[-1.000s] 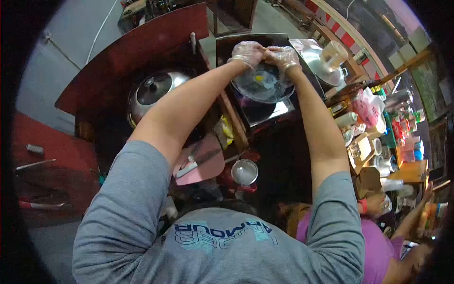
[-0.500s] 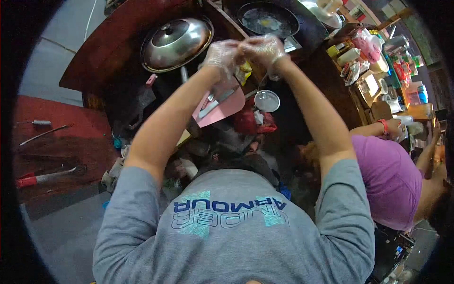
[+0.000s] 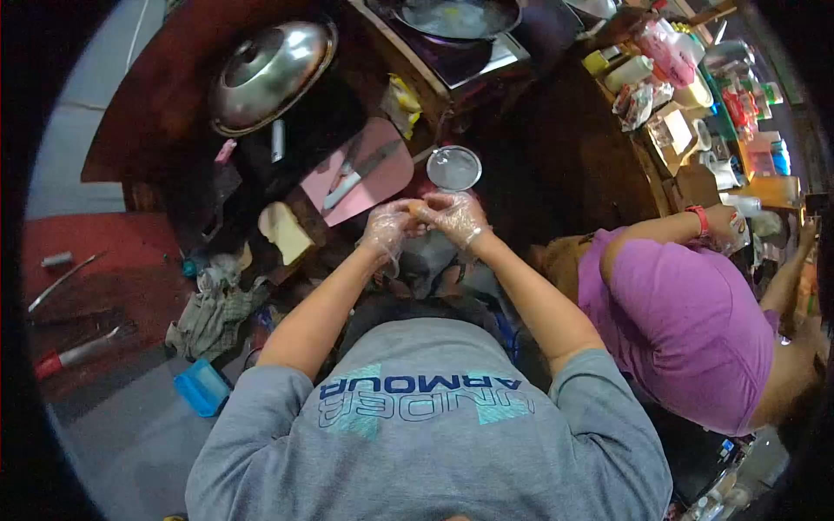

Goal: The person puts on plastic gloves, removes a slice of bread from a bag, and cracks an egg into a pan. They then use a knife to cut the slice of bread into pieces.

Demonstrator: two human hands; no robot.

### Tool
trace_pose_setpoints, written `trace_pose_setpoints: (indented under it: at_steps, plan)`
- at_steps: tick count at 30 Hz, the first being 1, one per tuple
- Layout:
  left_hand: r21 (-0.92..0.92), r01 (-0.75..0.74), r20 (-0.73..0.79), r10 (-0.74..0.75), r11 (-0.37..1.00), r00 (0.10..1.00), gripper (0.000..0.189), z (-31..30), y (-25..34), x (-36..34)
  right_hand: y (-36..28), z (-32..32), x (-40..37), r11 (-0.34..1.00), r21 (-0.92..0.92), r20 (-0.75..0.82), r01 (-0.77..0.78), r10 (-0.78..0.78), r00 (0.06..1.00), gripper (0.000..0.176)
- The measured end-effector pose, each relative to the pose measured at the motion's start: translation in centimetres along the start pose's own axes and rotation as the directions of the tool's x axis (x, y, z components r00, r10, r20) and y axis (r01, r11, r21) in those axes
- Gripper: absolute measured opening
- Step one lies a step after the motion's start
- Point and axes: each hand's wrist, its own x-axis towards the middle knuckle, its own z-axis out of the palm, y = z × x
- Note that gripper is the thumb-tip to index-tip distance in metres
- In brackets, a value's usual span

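Observation:
In clear plastic gloves, my left hand (image 3: 387,227) and my right hand (image 3: 456,219) meet in front of my chest. Their fingers are closed around a small orange-brown piece that looks like eggshell (image 3: 417,207), mostly covered by the fingers. Just beyond them lies a pink cutting board (image 3: 387,184) with a white-handled knife (image 3: 346,186) on it. A round mesh strainer (image 3: 453,168) is right past my right hand. Farther away, a dark frying pan (image 3: 460,17) on the stove holds something whitish with a yellow spot.
A wok with a domed metal lid (image 3: 276,76) stands at the back left. A yellow packet (image 3: 401,104) lies behind the board. On the right, a person in a purple shirt (image 3: 686,321) is beside a crowded shelf. A blue container (image 3: 201,387) is at lower left.
Both hands have come down and back from near the frying pan to in front of my chest, still together. The view has shifted, showing more of the cutting board and the purple-shirted person.

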Motion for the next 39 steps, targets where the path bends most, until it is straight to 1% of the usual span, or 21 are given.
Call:
trace_pose_setpoints:
  at_steps: [3,5,9,12,13,15,16,17,19,20,22,23,26,29,31,32,33,34,35,37,39]
  plan:
    - [-0.08,0.049,0.01,-0.049,0.996,0.999,0.033,0.8,-3.3,1.6,4.9,-1.4,0.3,1.0,0.012,-0.123,-0.016,0.017,0.992,0.056]
    - [-0.172,0.028,-0.012,-0.03,0.985,0.999,0.038,0.7,-5.6,3.2,6.8,-3.6,-0.3,0.984,0.176,-0.144,-0.023,0.049,0.988,0.054]
    - [-0.155,0.101,-0.087,-0.115,0.983,0.99,0.042,0.8,-7.7,4.4,16.9,-7.7,1.9,0.96,0.211,-0.323,-0.181,0.244,0.915,0.034]
    - [-0.164,0.132,-0.136,-0.155,0.978,0.979,0.039,-0.2,-11.1,5.3,28.5,-8.6,5.7,0.788,0.449,-0.371,-0.423,0.594,0.713,0.026]
    - [-0.15,0.117,-0.129,-0.136,0.982,0.982,0.038,-0.4,-12.0,5.5,30.0,-8.5,6.7,0.781,0.46,-0.367,-0.422,0.6,0.71,0.026]
    - [-0.199,0.124,-0.137,-0.153,0.972,0.979,0.038,-0.4,-13.1,5.6,33.5,-7.8,9.2,0.617,0.684,-0.311,-0.39,0.73,0.609,0.027]
    - [-0.207,0.137,-0.142,-0.169,0.969,0.975,0.037,-0.5,-13.4,5.5,40.7,-6.2,12.3,0.439,0.867,-0.201,-0.237,0.742,0.64,0.025]
    - [-0.215,0.152,-0.148,-0.185,0.965,0.971,0.036,-0.7,-13.8,5.5,41.6,-5.9,13.9,0.423,0.875,-0.19,-0.236,0.747,0.637,0.025]
    - [-0.178,0.166,-0.144,-0.193,0.97,0.971,0.038,-1.5,-14.5,6.1,42.4,-5.4,15.4,0.462,0.859,-0.171,-0.22,0.664,0.728,0.025]
    - [-0.196,0.177,-0.119,-0.203,0.964,0.972,0.039,-1.7,-14.4,6.3,40.6,-5.1,14.8,0.45,0.864,-0.162,-0.226,0.673,0.721,0.025]
    - [-0.203,0.119,-0.084,-0.139,0.972,0.987,0.041,-2.1,-15.3,6.5,33.5,-5.6,13.1,0.453,0.875,-0.272,-0.172,0.752,0.6,0.024]
    - [-0.206,0.121,-0.075,-0.139,0.971,0.987,0.041,-2.0,-15.2,6.8,32.0,-5.5,12.1,0.457,0.874,-0.28,-0.167,0.753,0.596,0.024]
    - [-0.061,0.172,-0.103,-0.177,0.983,0.979,0.041,-0.6,-13.8,8.7,35.7,-4.2,10.3,0.64,0.755,-0.254,-0.144,0.487,0.836,0.024]
    - [0.332,0.044,-0.089,-0.015,0.942,0.996,0.031,1.9,-12.2,10.3,34.5,-2.0,6.3,0.667,0.74,-0.26,-0.091,0.408,0.875,0.033]
    - [0.278,-0.021,-0.097,0.05,0.96,0.994,0.026,1.1,-16.2,12.6,32.9,-1.0,3.9,0.674,0.737,-0.286,-0.052,0.382,0.879,0.036]
    - [0.627,-0.302,0.076,0.33,0.718,0.941,0.022,0.8,-17.5,13.8,32.0,-0.8,2.9,0.675,0.737,-0.303,-0.019,0.356,0.884,0.04]
    - [0.808,-0.511,0.332,0.49,0.292,0.806,0.02,2.3,-15.7,13.4,31.3,-0.6,2.1,0.678,0.735,-0.306,-0.021,0.359,0.882,0.04]
    - [0.885,-0.316,0.196,0.343,0.342,0.919,0.028,4.2,-14.2,12.9,30.6,-0.4,1.4,0.67,0.743,-0.325,0.019,0.335,0.885,0.043]
    - [0.883,-0.315,0.195,0.34,0.347,0.92,0.028,4.9,-14.5,13.1,30.1,-0.1,0.8,0.659,0.75,-0.343,0.059,0.31,0.887,0.046]
    - [0.951,-0.063,0.021,0.14,0.304,0.99,0.022,5.4,-15.3,14.2,30.1,0.2,0.0,0.627,0.775,-0.367,0.081,0.341,0.865,0.041]
    - [0.955,-0.101,0.065,0.136,0.277,0.989,0.025,5.5,-15.4,14.2,27.2,-0.4,-1.3,0.505,0.857,-0.313,0.104,0.349,0.884,0.031]
